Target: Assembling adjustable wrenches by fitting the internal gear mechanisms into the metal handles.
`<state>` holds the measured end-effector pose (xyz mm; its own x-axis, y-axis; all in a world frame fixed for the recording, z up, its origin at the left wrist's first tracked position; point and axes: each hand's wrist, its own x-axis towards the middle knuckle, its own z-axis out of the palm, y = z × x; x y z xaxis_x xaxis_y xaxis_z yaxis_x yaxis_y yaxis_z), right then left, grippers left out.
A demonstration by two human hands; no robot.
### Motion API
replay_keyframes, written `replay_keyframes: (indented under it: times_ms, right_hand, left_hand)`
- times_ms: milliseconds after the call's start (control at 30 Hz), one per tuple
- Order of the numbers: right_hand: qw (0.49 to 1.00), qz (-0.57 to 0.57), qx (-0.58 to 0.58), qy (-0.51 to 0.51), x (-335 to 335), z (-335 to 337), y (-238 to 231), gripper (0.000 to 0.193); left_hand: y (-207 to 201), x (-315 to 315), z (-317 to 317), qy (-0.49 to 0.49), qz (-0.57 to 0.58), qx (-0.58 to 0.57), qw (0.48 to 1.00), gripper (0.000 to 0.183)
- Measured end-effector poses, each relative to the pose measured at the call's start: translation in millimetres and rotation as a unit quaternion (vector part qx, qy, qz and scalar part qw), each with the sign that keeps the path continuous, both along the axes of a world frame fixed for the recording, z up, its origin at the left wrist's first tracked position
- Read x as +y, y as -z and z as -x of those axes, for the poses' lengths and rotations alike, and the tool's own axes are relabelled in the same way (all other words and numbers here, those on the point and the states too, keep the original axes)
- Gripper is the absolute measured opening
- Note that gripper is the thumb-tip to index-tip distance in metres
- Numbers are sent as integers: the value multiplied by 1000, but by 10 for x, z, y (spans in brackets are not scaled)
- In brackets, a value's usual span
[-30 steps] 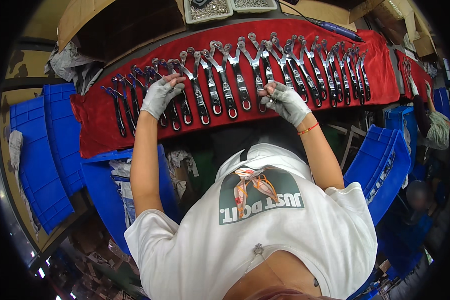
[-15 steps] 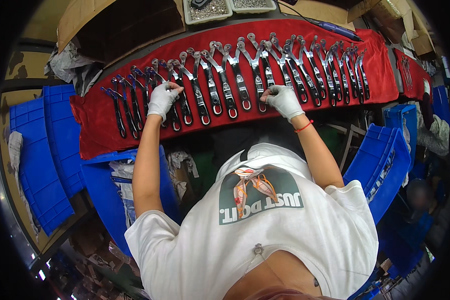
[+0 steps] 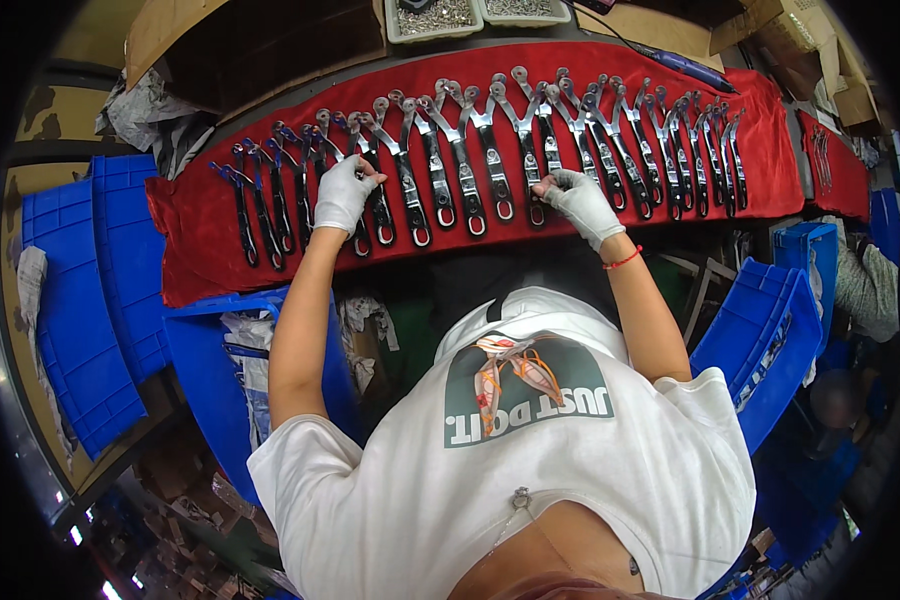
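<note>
A long row of forked metal tools [image 3: 460, 150] with black handles and loop ends lies side by side on a red cloth [image 3: 205, 230]. My left hand [image 3: 345, 195], in a white glove, hovers over the left part of the row, thumb and fingertips pinched together beside a black handle. Over the middle right of the row is my right hand [image 3: 582, 205], also gloved, its fingers pinched close to the lower end of another handle. Whatever sits between the fingertips of either hand is too small or hidden to make out.
Two white bins of small metal parts [image 3: 433, 20] stand behind the cloth. A purple-and-black corded tool [image 3: 682, 66] lies at the back right, near open cardboard boxes [image 3: 260, 50]. Blue crates [image 3: 760, 330] flank me on both sides.
The whole view has shifted slightly, with the tools appearing a little further right. Both hands remain pinched over about the same places in the row.
</note>
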<state>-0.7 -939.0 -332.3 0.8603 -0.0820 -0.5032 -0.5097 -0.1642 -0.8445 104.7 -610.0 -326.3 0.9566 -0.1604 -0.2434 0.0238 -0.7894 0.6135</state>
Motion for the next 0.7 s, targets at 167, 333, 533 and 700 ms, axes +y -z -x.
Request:
replay_keyframes:
  times_ms: [167,333,533,700]
  right_hand:
    - [997,-54,39,36,18,24,-161,16]
    - [938,-322,49,117,-23,46,-77,14]
    - [923,-346,79,147,114,118,-119,21]
    - [904,-397,108,114,210,176,-130,21]
  left_hand:
    - [-46,-27,0,-2,-7,0,1000,23]
    - [-11,85,-62,-22,1,22,1000,23]
    - [-52,92,-190,29,-71,62,995,18]
    - [16,293,-194,-45,193,197,960,20]
